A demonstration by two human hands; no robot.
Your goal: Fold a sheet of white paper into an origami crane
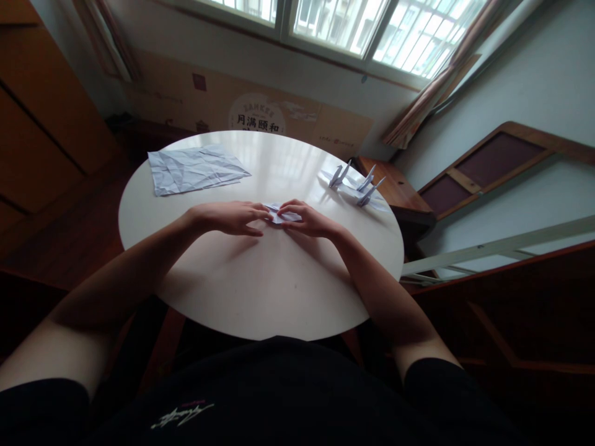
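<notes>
A small piece of folded white paper (279, 217) lies on the round white table (260, 291), between my two hands. My left hand (235, 218) reaches in from the left with its fingers stretched out; their tips touch the paper's left edge, while the thumb stands apart below. My right hand (307, 219) has its fingers bent over the paper's right part, thumb at the near side, gripping it. Part of the paper is hidden under the fingers.
Creased white paper sheets (198, 170) lie at the table's back left. Several folded paper cranes (365, 197) stand at the back right. Beyond the table are a wooden cabinet (388, 186) and a window (339, 25); a wooden chair back (499, 155) is to the right.
</notes>
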